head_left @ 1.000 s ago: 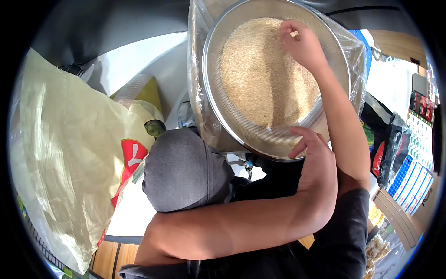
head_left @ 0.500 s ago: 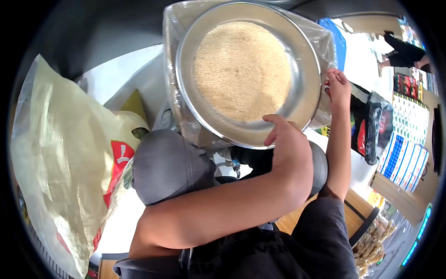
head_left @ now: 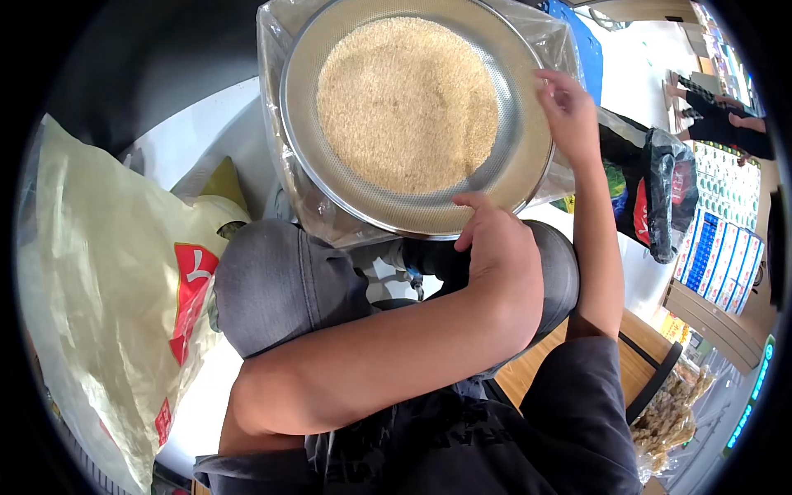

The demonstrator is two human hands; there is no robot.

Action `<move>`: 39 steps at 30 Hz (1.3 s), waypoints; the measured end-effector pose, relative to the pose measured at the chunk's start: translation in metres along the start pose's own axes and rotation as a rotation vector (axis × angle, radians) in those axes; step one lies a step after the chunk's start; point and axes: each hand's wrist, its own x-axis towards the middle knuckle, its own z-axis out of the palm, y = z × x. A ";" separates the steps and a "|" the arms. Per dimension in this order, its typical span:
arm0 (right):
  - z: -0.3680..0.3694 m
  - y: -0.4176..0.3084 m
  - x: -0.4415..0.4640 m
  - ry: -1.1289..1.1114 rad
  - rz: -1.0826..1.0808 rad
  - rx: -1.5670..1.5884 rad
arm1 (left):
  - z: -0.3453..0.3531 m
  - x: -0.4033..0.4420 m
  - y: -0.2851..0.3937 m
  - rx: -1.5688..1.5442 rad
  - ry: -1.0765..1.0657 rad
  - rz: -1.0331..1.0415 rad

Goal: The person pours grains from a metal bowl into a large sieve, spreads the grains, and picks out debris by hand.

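Observation:
A round metal sieve [head_left: 516, 161] with a fine mesh holds a heap of pale tan grains [head_left: 404, 107]. Beneath it spreads a clear plastic bag [head_left: 285, 165], showing all around the rim. At the near right side, my left hand [head_left: 501, 247] is closed on the sieve's rim, index finger over the inside and thumb outside. My right hand [head_left: 571, 115] is at the far right rim, slightly blurred. Its fingers are curved and apart, and I see nothing between them; whether they touch the rim is unclear.
A big pale yellow sack [head_left: 107, 272] with red print stands at the left. My knees [head_left: 272, 285] lie below the sieve. To the right are a black plastic package [head_left: 668, 194], stacked blue-and-white boxes [head_left: 718, 256] and a wooden stool [head_left: 635, 371]. People [head_left: 714, 115] stand in the background.
My right hand has moved from just outside the right rim to over it, its fingers opening. The left hand keeps its hold. The view has shifted, so the sieve appears further left and up.

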 end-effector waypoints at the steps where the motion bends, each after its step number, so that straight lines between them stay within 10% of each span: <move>1: 0.008 -0.010 -0.002 -0.141 -0.103 -0.056 | 0.000 0.000 0.000 0.010 0.022 -0.014; 5: 0.039 -0.009 -0.002 -0.476 -0.332 -0.291 | 0.002 0.002 -0.004 -0.020 0.066 -0.013; 39: 0.068 -0.001 -0.001 -0.494 -0.306 -0.375 | -0.001 0.016 0.002 0.053 0.099 -0.057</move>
